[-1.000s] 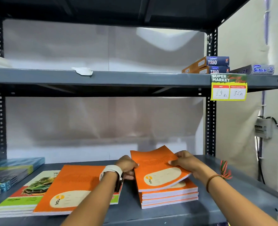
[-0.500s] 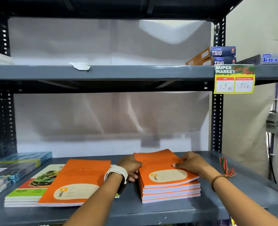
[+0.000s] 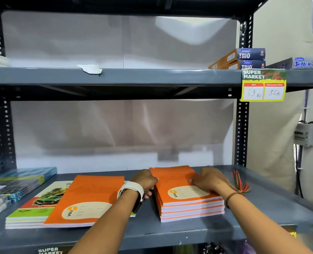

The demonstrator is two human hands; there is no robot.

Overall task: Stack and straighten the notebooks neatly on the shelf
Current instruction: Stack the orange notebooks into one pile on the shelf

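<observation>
Nearest the camera, both forearms reach onto the grey shelf (image 3: pixel 188 233). The left hand (image 3: pixel 145 182) presses its fingers against the left edge of the orange notebook stack (image 3: pixel 187 197), while the right hand (image 3: pixel 209 181) lies flat on the top cover, fingers spread. Neither hand pinches anything. That pile looks nearly squared, its edges close to flush. Just left, a lone orange notebook (image 3: pixel 88 198) lies askew over the green car-cover notebooks (image 3: pixel 33 208), so that heap likely remains to be sorted. Farther left sit blue packs (image 3: pixel 20 180)
</observation>
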